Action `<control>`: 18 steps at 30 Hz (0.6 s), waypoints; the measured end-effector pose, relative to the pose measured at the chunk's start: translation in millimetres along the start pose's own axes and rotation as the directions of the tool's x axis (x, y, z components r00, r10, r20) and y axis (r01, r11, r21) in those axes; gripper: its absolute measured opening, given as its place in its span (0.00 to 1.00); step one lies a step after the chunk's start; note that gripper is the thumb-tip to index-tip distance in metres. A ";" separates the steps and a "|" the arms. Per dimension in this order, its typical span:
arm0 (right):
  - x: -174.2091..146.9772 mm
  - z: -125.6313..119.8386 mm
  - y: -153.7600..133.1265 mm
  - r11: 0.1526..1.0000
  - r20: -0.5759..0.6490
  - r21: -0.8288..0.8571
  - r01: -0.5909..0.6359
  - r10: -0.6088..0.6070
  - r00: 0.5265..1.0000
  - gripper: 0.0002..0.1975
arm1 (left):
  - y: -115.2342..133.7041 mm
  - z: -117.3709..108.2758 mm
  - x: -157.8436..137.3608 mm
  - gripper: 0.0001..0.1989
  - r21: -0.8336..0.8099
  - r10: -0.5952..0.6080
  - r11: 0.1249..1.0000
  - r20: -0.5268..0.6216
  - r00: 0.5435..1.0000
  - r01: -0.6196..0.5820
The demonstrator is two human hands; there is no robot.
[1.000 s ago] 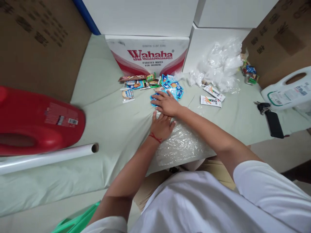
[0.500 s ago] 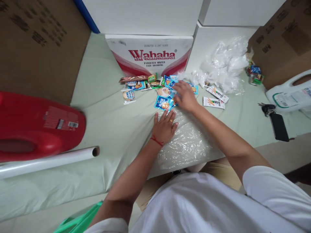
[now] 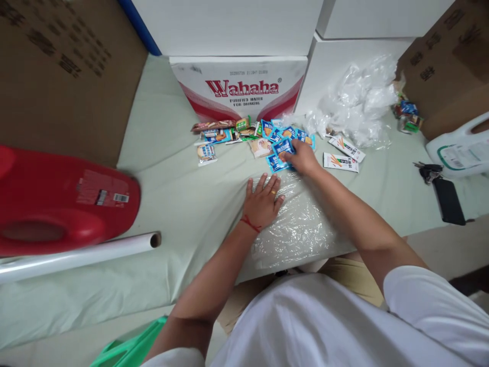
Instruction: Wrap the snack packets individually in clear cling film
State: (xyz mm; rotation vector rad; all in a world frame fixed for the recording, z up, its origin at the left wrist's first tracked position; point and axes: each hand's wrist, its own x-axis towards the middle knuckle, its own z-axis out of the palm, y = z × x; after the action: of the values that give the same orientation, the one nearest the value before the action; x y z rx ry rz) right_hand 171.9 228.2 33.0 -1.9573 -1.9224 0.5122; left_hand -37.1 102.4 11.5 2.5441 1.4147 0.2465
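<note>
My left hand (image 3: 262,204) lies flat on a clear plastic sheet (image 3: 298,229), fingers spread, with a ring and a red string at the wrist. My right hand (image 3: 303,157) is closed on a blue snack packet (image 3: 282,146), with thumb and fingers at its right edge. Another blue packet (image 3: 275,164) lies partly under the held one. Further blue packets (image 3: 302,136) are just beyond my right hand. A beige round-printed packet (image 3: 261,148) lies to the left of the held packet.
A row of mixed snacks (image 3: 221,135) lies before the Wahaha box (image 3: 244,86). To the right are white stick packets (image 3: 341,162), crumpled clear bags (image 3: 359,102), keys (image 3: 430,172) and a black phone (image 3: 449,200). A red jug (image 3: 69,199) and a white roll (image 3: 84,252) sit at left.
My right hand has drawn back slightly and closed on a blue packet. The blue packet that lay beyond my left fingertips is no longer there. My left hand stays flat.
</note>
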 end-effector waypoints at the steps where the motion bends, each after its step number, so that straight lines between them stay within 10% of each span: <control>1: 3.7 -4.1 10.7 0.998 -0.041 0.013 -0.062 0.062 0.997 0.15 | -0.2 0.1 -0.1 0.31 -0.001 0.001 1.000 0.000 1.000 -0.001; 4: 11.5 -11.6 29.0 0.979 -0.248 -0.014 -0.203 0.193 0.949 0.21 | -0.8 0.2 -0.2 0.32 -0.010 0.007 1.000 0.002 1.000 -0.006; 7: 12.1 -8.6 14.5 0.991 -0.365 -0.103 -0.087 0.044 0.930 0.24 | -0.6 -0.4 0.2 0.32 -0.019 0.000 1.000 0.014 1.000 0.000; 11: 8.2 15.8 -37.0 0.953 -0.099 -0.230 0.196 -0.223 0.970 0.27 | 0.3 -0.6 1.1 0.32 -0.021 -0.005 1.000 0.018 1.000 0.006; 18: 0.5 52.1 -88.0 0.948 -0.061 -0.282 0.144 -0.168 0.984 0.29 | 0.4 -1.6 2.4 0.29 -0.016 -0.017 1.000 0.049 0.999 0.018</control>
State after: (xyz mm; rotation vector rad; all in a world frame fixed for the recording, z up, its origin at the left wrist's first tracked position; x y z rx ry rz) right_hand 69.7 230.2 30.2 -1.9287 -2.1680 0.1181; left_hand -35.8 104.5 13.2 2.5061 1.4103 0.1904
